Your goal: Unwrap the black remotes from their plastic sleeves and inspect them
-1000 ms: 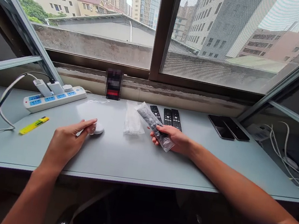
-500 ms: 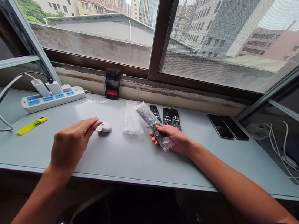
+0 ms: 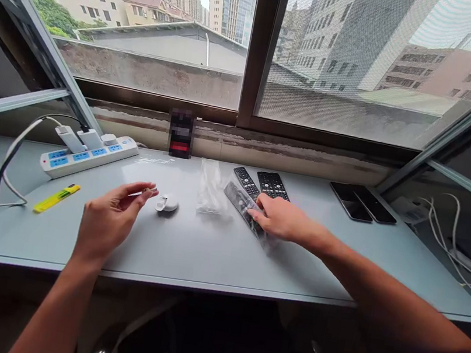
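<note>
Fingertips of the left hand (image 3: 107, 222) are together; whether they hold something, one cannot tell. The right hand (image 3: 284, 219) clamps a slim black remote (image 3: 239, 201), slanted, in crinkled transparent plastic, before bare, many-buttoned remotes (image 3: 266, 184).

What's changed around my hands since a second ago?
Your left hand has come away from the white round object, which has shifted right; whether it pinches anything is unclear. Your right hand, earlier cradling the bagged remote from below, now holds it from above, slightly further right and nearer you. The two black devices, power strip and yellow item stayed put.
</note>
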`<state>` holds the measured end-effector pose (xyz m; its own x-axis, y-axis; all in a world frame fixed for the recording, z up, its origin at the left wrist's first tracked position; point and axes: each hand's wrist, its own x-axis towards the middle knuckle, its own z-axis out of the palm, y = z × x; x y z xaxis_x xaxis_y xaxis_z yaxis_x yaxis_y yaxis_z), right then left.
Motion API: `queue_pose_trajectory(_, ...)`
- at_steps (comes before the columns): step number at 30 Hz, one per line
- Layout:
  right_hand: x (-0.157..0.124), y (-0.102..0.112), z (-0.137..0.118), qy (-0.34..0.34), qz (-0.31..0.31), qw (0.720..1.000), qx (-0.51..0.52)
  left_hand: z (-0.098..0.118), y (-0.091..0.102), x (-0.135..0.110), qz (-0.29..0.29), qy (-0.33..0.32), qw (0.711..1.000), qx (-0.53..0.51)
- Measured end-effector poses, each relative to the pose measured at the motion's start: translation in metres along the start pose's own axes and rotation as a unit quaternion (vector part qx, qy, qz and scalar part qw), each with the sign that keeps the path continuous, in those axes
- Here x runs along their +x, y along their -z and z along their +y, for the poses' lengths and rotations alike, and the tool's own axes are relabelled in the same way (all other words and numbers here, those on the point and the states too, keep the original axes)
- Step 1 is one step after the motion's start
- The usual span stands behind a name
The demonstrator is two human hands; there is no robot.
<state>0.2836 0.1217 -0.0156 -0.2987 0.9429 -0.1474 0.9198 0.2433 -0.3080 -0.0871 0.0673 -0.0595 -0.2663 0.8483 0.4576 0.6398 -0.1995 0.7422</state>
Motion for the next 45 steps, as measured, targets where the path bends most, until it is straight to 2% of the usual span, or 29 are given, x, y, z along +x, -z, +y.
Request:
queue_pose_trajectory(2, 0.0, 0.009, -0.014, 0.013, 0.006, 0.992, -0.125, -0.001, 0.001, 0.0, 0.0, -0.006, 1.0, -0.01)
queue_pose_trajectory(4, 0.009, 0.012, -0.031, 0.039, 0.049, 0.987, -0.149, -0.003, 0.002, 0.0, -0.003, -0.014, 0.999, -0.037)
queue_pose_trajectory(6, 0.029, 0.005, -0.05, 0.135, 0.103, 0.981, -0.099, -0.005, 0.001, 0.0, -0.01, -0.021, 0.997, -0.067)
queue_pose_trajectory(7, 0.043, -0.002, -0.06, 0.211, 0.103, 0.97, -0.066, -0.006, 0.001, 0.0, -0.017, -0.026, 0.997, -0.076)
queue_pose_trajectory(9, 0.076, -0.022, -0.08, 0.345, 0.062, 0.936, 0.005, -0.008, 0.0, 0.0, -0.03, -0.047, 0.995, -0.078)
queue_pose_trajectory(11, 0.108, -0.045, -0.099, 0.402, 0.06, 0.912, 0.051, -0.01, 0.001, 0.001, -0.033, -0.091, 0.994, -0.054)
queue_pose_trajectory(13, 0.133, -0.064, -0.114, 0.425, 0.06, 0.899, 0.084, -0.013, 0.003, 0.002, -0.026, -0.144, 0.989, -0.017)
queue_pose_trajectory(16, 0.151, -0.079, -0.124, 0.428, 0.012, 0.891, 0.148, -0.017, 0.007, 0.002, -0.032, -0.202, 0.979, 0.025)
queue_pose_trajectory(21, 0.152, -0.078, -0.118, 0.42, -0.028, 0.865, 0.274, -0.02, 0.006, 0.002, -0.05, -0.248, 0.967, 0.041)
queue_pose_trajectory(24, 0.152, -0.08, -0.115, 0.41, -0.05, 0.855, 0.313, -0.019, 0.003, 0.002, -0.049, -0.262, 0.963, 0.044)
queue_pose_trajectory(29, 0.149, -0.083, -0.117, 0.398, -0.064, 0.847, 0.348, -0.02, 0.003, 0.005, -0.088, -0.254, 0.963, 0.031)
queue_pose_trajectory(34, 0.146, -0.076, -0.118, 0.378, -0.091, 0.835, 0.39, -0.022, 0.005, 0.005, -0.125, -0.219, 0.967, 0.032)
queue_pose_trajectory(37, 0.146, -0.071, -0.118, 0.383, -0.099, 0.839, 0.374, -0.023, 0.003, 0.007, -0.144, -0.21, 0.966, 0.04)
queue_pose_trajectory(45, 0.139, -0.069, -0.125, 0.42, -0.088, 0.869, 0.245, -0.025, 0.008, 0.017, -0.177, -0.247, 0.947, 0.108)
